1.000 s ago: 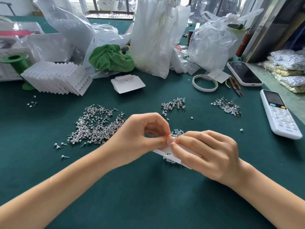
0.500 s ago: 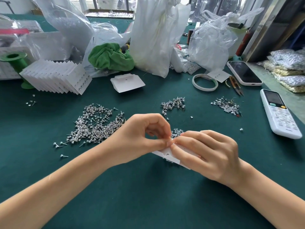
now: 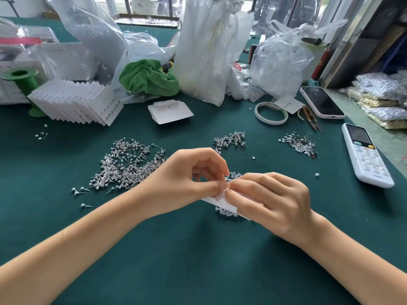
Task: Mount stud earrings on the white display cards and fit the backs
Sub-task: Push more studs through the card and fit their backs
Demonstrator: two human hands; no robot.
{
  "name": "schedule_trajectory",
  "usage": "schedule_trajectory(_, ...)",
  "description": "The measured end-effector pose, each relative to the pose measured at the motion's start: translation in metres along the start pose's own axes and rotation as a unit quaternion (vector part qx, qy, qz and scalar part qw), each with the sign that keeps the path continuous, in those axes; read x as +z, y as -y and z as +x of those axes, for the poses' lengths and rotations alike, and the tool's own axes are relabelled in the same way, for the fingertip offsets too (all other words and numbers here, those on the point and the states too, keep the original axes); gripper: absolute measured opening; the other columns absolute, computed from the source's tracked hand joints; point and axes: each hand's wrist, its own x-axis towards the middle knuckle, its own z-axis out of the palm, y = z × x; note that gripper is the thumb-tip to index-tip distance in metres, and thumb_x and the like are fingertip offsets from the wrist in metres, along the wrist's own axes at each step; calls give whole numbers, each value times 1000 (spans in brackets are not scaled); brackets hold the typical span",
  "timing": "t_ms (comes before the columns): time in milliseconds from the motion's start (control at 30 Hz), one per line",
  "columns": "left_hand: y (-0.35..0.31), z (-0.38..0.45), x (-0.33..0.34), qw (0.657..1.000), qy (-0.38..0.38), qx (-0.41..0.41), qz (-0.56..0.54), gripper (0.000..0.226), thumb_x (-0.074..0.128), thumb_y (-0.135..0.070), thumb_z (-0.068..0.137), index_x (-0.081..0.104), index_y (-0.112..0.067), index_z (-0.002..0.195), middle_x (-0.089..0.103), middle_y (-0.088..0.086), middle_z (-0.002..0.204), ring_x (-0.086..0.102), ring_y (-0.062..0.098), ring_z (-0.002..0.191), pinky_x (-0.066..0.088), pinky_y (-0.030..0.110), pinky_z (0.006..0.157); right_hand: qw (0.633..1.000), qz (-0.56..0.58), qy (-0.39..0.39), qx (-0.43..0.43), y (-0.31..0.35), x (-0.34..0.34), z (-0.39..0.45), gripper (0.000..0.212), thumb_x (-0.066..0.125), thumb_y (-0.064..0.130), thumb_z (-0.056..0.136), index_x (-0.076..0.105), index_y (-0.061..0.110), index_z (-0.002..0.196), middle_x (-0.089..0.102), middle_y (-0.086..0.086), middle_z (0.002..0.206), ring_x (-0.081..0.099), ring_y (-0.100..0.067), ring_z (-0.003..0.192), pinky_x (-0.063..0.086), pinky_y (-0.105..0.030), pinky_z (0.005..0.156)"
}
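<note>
At the far left of the green counter (image 3: 66,216) stands a green spool (image 3: 21,82). Just beside it sits a row of filled white cards (image 3: 77,104), leaning one on the next. A big pile of stud earrings (image 3: 127,164) lies in front of them. Behind that pile lie a green cloth (image 3: 149,78) and one flat white card (image 3: 169,111).

In the middle, the left hand (image 3: 185,183) has its thumb and first finger pressed together at the top edge of a white display card (image 3: 222,200). They pinch something there, but it is too small to tell what. The right hand (image 3: 268,201) holds the same card, with its fingers curled over the top of it. The card is tilted, just above a small heap of clear backs (image 3: 226,211).

Farther right are a small earring pile (image 3: 231,139), a roll of tape (image 3: 271,113), another small pile (image 3: 297,144), little snips (image 3: 311,121), a phone (image 3: 321,102) and a white remote (image 3: 365,155).
</note>
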Motion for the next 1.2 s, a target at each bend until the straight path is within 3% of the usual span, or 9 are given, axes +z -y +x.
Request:
schedule_trajectory(267,1,-2,-2,1000,15,-11,8,18,69,3,79,63,-12,85,71,1,74,63,12,64,48,57,69,999,-22,-34,-32,3,5,-2,24,78,10,75,61,16,91,71,0,75,68,-17,68,52,-25,55)
schedule_trajectory(567,2,-2,-2,999,36,-27,16,12,70,-1,80,67,-12,83,69,-3,69,62,7,62,49,55,73,999,-19,-22,-40,3,4,-3,19,73,10,80,59,17,91,70,0,75,67,-18,68,51,-25,54)
schedule_trajectory(633,1,-1,0,1000,10,-18,22,10,70,-1,80,68,-11,83,69,-3,72,63,6,67,50,50,75,1000,8,-8,-13,0,3,0,5,64,11,88,62,15,90,71,-1,78,67,-20,67,51,-25,53)
schedule_trajectory(733,4,2,6,992,-116,-15,-52,8,62,-3,87,69,-7,88,72,1,81,64,3,72,53,29,70,989,104,-1,106,-6,5,5,13,62,4,89,73,5,81,71,-4,77,65,-24,64,51,-29,52)
schedule_trajectory(833,13,9,6,970,-231,-42,-66,19,49,-6,95,68,-6,96,71,-2,90,63,-6,72,40,5,64,918,217,-46,327,-8,4,10,9,73,17,84,70,12,77,68,11,72,58,-4,59,47,-15,55)
schedule_trajectory(900,24,10,5,969,-237,-63,-40,20,49,-5,95,67,-13,93,71,-1,93,64,0,78,42,8,69,826,295,-75,475,-12,2,9,12,76,25,79,65,26,74,63,21,64,49,4,54,37,-7,50)
schedule_trajectory(967,31,7,9,978,-193,-70,36,17,56,-6,92,68,-17,91,69,-6,86,60,-3,70,43,10,71,764,340,-94,540,-19,-1,7,8,74,26,77,66,28,75,63,19,64,50,2,54,39,-13,48)
schedule_trajectory(1033,34,4,14,980,-152,-50,122,12,62,-8,88,68,-18,90,62,-14,78,53,-6,61,37,5,64,743,341,-95,568,-25,-2,6,9,74,19,81,67,23,78,65,17,66,55,2,57,44,-13,48)
schedule_trajectory(1200,35,2,15,960,-110,8,258,10,67,-15,84,67,-22,91,59,-14,85,50,3,70,38,13,66,726,345,-96,587,-24,2,5,13,73,14,82,66,25,80,67,18,68,58,3,60,47,-13,47)
